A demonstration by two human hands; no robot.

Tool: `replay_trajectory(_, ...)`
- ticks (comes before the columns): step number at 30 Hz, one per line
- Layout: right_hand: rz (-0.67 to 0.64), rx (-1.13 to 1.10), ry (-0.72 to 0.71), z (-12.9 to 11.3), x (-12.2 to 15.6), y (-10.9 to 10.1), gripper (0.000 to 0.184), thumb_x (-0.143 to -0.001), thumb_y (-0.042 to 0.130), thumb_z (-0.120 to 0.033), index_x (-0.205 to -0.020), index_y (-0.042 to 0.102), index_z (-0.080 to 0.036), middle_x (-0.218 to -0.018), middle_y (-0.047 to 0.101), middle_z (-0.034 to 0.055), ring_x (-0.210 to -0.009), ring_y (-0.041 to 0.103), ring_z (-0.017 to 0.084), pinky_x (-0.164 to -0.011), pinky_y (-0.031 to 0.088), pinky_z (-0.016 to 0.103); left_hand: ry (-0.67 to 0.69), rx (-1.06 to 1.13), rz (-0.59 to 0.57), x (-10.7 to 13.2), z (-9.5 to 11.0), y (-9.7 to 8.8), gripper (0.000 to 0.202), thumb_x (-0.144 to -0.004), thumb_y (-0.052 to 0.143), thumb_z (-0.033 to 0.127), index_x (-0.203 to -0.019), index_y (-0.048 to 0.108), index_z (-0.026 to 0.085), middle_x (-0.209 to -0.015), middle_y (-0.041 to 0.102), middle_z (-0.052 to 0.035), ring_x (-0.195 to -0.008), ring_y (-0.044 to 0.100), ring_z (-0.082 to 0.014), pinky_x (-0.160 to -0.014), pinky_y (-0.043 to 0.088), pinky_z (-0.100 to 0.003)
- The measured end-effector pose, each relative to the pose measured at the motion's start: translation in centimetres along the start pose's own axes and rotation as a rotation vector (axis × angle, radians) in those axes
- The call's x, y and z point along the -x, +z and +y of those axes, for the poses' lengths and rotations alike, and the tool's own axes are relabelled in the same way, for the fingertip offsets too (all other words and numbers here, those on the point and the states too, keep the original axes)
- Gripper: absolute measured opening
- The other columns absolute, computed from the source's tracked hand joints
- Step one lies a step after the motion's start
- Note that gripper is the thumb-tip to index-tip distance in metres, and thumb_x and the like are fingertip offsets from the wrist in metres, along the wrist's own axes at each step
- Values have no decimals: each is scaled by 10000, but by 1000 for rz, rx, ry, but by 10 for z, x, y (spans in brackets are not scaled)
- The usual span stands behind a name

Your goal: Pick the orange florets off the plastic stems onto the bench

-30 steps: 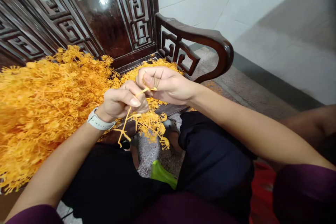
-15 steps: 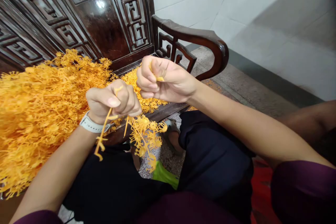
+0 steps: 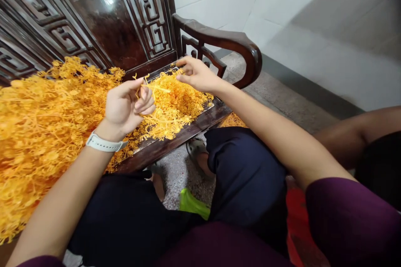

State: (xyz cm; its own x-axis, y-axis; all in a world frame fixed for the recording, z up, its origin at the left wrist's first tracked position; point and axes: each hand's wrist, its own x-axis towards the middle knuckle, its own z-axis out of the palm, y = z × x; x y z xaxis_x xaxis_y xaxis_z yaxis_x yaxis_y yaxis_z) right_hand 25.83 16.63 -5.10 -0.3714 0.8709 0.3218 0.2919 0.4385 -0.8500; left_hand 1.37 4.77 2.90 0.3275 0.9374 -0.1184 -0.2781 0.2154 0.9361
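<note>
The step seems to be handling single strands: the left hand (image 3: pixel 128 106) pinches a thin yellow stem (image 3: pixel 161 89) above the seat (image 3: pixel 175 142), beside the small pile (image 3: pixel 184 100); the right hand (image 3: pixel 179 71), fingers parted, is at that pile's back edge. Gripping there calls for closing thumb and finger.

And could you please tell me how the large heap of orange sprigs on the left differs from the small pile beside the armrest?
The large heap stands tall before the carved wooden backrest, while the small pile lies low on the bench seat.
The large heap runs past the picture's left edge; the small pile lies within the frame.
Both are orange, finely branched and tangled.
</note>
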Motion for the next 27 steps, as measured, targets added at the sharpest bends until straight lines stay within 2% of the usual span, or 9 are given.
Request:
replay_trajectory(3,45,-3,-87,3,-3,-1,649,-899,823,-377,-1440,546,-152,-1447,614,206,-1311,593,310,-1086,519,446,-8,1,5,-3,-3,-1,542,-1083,543,413,-592,541,183,-456,320,41,-382,272,-59,-416,305,-207)
replay_trajectory(5,27,-3,-106,0,-2,-3,622,-908,815,-438,-1407,581,-150,-1484,603,212,-1390,561,325,-1140,499,458,0,4,6,-5,-5,-1,512,-1085,548,410,-625,575,185,-464,329,44,-384,277,-61,-413,311,-209)
replay_trajectory(10,-92,-130,-106,-19,7,-5,413,-976,757,-518,-1144,680,-149,-1085,739,105,-998,654,184,-877,545,303,0,7,46,-10,-11,3,452,-1094,573,464,-729,629,203,-489,360,55,-402,351,-74,-448,400,-217)
replay_trajectory(14,-380,-159,-148,-39,18,-1,506,-1019,662,-647,-996,704,-143,-915,731,56,-834,615,136,-764,502,271,14,40,111,-14,-11,5,406,-1102,579,501,-816,638,218,-517,414,60,-438,461,-86,-510,490,-214)
replay_trajectory(16,-460,-99,-206,-45,21,4,532,-1011,668,-662,-999,729,-134,-914,731,51,-815,593,132,-761,486,277,42,70,143,-15,-10,5,379,-1095,599,510,-852,645,223,-561,490,48,-498,556,-99,-563,543,-221)
replay_trajectory(19,-483,-11,-290,-46,23,15,508,-962,763,-606,-1092,739,-116,-1010,752,70,-855,597,145,-793,486,296,94,105,178,-17,-11,5,345,-1064,655,534,-887,663,237,-667,619,23,-622,676,-121,-652,603,-237)
replay_trajectory(21,-499,11,-305,-42,22,22,465,-958,792,-538,-1112,726,-104,-976,744,58,-824,591,137,-780,482,294,134,90,204,-19,-13,5,332,-1035,694,557,-919,681,247,-743,684,9,-702,725,-133,-687,615,-237)
replay_trajectory(24,-507,2,-289,-34,20,29,280,-1002,756,-384,-961,685,-117,-753,617,-33,-674,475,89,-664,402,256,201,21,257,-22,-18,3,341,-1003,728,596,-990,698,256,-825,738,-13,-799,768,-151,-683,602,-224)
replay_trajectory(27,-442,-61,-239,-33,17,34,232,-1005,699,-257,-827,594,-153,-677,533,-60,-626,427,79,-614,350,252,215,-29,301,-23,-22,-3,374,-997,725,619,-1064,704,252,-866,758,-31,-749,758,-146,-612,570,-211)
